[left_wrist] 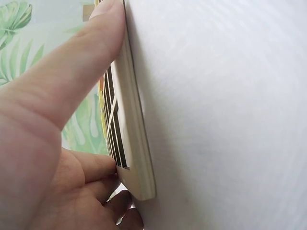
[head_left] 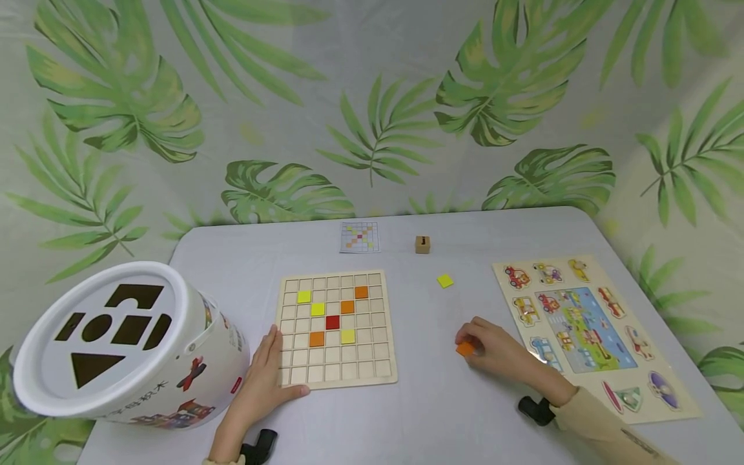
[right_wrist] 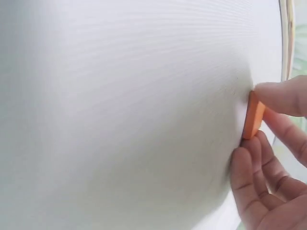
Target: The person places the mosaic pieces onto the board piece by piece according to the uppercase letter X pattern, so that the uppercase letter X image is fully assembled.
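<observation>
The right hand pinches a small flat orange square tile between thumb and curled fingertips; the tile lies on the pale grey table, between the wooden grid board and the wooden vehicle puzzle board. The tile looks thin, stiff and light, likely best taken by its opposite edges, since its flat face sits close to the table. The left hand rests with straight fingers against the grid board's near left corner, thumb along its front edge. The board holds yellow, orange and red tiles. A white shape-sorter bucket beside it bears printed characters, too blurred to read.
</observation>
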Available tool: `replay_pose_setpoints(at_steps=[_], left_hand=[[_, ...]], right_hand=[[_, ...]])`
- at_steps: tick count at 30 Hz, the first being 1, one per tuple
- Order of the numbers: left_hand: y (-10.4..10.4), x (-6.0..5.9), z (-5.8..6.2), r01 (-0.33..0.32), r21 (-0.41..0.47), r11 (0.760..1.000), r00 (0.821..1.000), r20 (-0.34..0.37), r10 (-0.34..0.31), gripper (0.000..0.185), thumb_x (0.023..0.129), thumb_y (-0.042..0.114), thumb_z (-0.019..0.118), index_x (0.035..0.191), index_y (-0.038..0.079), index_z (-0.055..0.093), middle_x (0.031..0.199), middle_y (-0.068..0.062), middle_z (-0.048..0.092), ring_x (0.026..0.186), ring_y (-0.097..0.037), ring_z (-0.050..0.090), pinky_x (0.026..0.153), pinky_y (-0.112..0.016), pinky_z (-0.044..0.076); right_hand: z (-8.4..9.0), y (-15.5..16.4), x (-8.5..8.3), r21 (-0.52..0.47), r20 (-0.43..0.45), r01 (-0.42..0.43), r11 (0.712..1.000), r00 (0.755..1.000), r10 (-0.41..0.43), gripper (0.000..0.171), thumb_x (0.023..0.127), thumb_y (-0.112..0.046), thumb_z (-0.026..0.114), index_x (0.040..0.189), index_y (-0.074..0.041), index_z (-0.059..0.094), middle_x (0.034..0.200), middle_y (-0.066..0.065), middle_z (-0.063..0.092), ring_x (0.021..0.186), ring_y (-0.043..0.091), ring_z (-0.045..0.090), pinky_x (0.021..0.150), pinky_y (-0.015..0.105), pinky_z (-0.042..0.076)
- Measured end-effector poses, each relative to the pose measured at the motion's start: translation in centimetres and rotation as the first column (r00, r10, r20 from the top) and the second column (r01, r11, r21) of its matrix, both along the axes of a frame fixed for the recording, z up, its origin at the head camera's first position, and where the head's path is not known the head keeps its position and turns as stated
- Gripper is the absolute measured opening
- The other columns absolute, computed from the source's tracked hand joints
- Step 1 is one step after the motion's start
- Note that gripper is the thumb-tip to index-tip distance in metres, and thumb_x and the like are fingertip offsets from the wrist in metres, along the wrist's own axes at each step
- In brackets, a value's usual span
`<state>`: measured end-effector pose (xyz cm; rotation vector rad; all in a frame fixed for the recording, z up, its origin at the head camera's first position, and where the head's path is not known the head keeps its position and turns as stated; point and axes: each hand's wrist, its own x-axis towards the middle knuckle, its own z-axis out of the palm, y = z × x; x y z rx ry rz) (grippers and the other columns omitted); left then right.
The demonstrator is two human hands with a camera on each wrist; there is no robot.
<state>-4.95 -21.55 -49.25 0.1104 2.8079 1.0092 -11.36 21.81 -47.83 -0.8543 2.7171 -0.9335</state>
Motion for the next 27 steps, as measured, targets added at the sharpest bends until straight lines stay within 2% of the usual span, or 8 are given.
replay_pose_setpoints(at_steps=[4,12,19,27], left_hand=[[0.0,0.0,-0.1,0.001,0.003,1.0,1.0,-0.005,-0.001,0.12,0.067,0.036,0.086,0.147,-0.012,0.011,0.156,-0.027,0.002,0.139,-0.048,0.003,0.107,-0.063,0.012],[0.0,-0.1,-0.2,0.0,-0.003,1.0,1.0,0.003,0.0,0.12,0.067,0.036,0.086,0.148,-0.011,0.01,0.156,-0.025,0.001,0.14,-0.046,0.002,0.108,-0.062,0.011],[0.0,0.1,0.1,0.002,-0.006,1.0,1.0,-0.014,-0.002,0.12,0.067,0.04,0.085,0.147,-0.012,0.013,0.155,-0.027,0.004,0.139,-0.048,0.004,0.108,-0.063,0.012],[-0.1,0.1,0.3,0.011,-0.002,1.0,1.0,0.0,-0.011,0.118,0.069,0.042,0.084,0.147,-0.012,0.013,0.156,-0.026,0.004,0.14,-0.046,0.003,0.108,-0.062,0.011]], right_hand=[[0.2,-2.3,-0.6,-0.029,0.019,-0.019,0.999,1.0,0.02,0.027,0.073,0.004,0.071,0.095,-0.011,0.064,0.089,-0.005,0.054,0.081,0.013,0.052,0.072,0.026,0.049],[1.0,-10.1,-1.6,-0.074,0.044,-0.155,0.985,0.986,0.159,0.022,0.08,-0.002,0.072,0.098,-0.01,0.065,0.096,-0.005,0.057,0.086,0.011,0.053,0.077,0.024,0.049],[1.4,-17.8,-2.1,-0.093,0.071,-0.28,0.956,0.955,0.286,0.014,0.085,-0.008,0.07,0.099,-0.009,0.067,0.096,-0.006,0.059,0.088,0.008,0.054,0.08,0.018,0.046],[0.7,-23.8,-2.2,-0.025,0.014,-0.387,0.922,0.922,0.388,0.017,0.082,-0.002,0.068,0.097,-0.01,0.068,0.093,-0.007,0.059,0.084,0.004,0.052,0.078,0.011,0.042]])
